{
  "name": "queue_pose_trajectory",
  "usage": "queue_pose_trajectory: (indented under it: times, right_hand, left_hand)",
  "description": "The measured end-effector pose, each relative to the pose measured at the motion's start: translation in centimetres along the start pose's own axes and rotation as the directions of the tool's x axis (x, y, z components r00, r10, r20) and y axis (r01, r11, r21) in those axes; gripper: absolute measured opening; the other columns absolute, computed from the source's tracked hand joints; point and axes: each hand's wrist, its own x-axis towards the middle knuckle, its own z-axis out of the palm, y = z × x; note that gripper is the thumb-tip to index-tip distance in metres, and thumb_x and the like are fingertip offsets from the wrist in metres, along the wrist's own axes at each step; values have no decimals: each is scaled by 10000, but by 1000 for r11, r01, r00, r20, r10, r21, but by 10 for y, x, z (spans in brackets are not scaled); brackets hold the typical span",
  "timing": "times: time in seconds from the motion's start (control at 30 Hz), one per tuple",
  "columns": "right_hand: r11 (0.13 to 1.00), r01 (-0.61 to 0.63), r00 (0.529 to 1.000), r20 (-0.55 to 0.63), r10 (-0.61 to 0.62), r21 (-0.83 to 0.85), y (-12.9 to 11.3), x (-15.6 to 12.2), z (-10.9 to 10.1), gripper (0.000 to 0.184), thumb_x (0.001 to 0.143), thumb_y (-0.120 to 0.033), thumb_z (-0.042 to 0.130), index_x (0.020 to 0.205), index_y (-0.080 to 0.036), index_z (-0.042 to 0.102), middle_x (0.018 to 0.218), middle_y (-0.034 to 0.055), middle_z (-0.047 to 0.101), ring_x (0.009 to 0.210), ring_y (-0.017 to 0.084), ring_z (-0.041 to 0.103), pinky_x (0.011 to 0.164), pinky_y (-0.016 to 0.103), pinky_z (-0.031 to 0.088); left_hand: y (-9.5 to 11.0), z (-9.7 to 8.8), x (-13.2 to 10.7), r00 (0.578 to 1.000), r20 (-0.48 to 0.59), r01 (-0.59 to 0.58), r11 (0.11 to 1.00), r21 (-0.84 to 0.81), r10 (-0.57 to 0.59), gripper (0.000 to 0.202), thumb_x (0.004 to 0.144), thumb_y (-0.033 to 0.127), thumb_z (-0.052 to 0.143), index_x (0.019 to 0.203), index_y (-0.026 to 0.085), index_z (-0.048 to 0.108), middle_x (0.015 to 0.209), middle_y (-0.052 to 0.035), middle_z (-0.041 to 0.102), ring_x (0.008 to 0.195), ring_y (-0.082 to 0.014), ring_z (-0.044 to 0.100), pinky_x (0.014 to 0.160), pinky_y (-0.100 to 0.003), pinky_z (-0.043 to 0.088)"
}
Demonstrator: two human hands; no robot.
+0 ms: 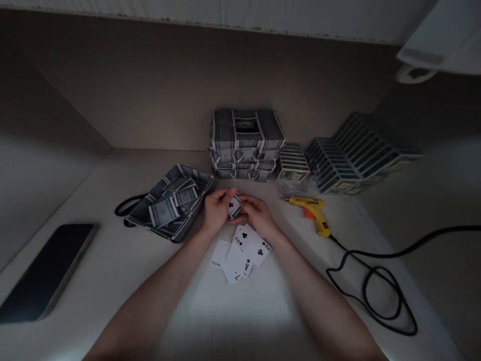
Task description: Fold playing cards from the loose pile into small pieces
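Note:
Between my two hands is a playing card (234,206) with a club mark and patterned folded edges. My left hand (217,210) is closed on its left side, the thumb near the top. My right hand (257,213) grips its right side, fingers curled around it. Just below, several loose playing cards (248,245) lie face up and overlapping, among them a two of clubs. To the left of my left hand stands a tray made of patterned cards (184,228), holding several folded card pieces (164,211).
Behind my hands stands a box structure built from cards (248,150). Stacked card packs (338,165) sit at the right, with a yellow glue gun (313,210) before them; its black cable (376,268) coils at the right. A dark phone (47,273) lies at the left.

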Motion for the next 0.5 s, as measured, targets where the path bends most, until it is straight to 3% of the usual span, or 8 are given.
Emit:
queue_pose_trajectory:
  times: [0.1,0.2,0.33,0.5]
  right_hand:
    - [982,99,987,-111,-118,-160,4,0,-1,209,691,-357,600,817,-192,581,769,-3,620,441,87,551,425,252,519]
    - [898,244,936,-154,-317,-367,6,1,-5,196,743,-369,550,832,-198,583,723,0,617,504,110,562,451,243,513]
    - [693,369,837,-103,-537,-619,5,0,-12,173,801,-321,487,850,-195,595,738,16,640,632,135,597,584,257,512]
    - [533,394,772,-46,-634,-749,1,-3,-14,163,825,-268,454,860,-190,593,755,24,653,657,138,610,640,261,489]
  left_hand:
    - [0,1,-3,995,-20,-96,991,89,98,247,765,358,564,738,138,673,704,-22,667,640,-118,577,587,-214,438]
    - [-1,2,-7,971,6,-237,954,183,240,200,795,306,538,788,154,668,752,-20,678,707,-120,602,669,-222,461]
    - [-3,1,-11,920,76,-390,873,291,386,170,821,250,517,854,178,667,835,-22,694,781,-121,626,742,-234,478]
    - [-5,-2,-12,879,142,-473,790,391,456,187,839,216,491,914,197,662,887,-16,704,805,-122,644,761,-242,497]
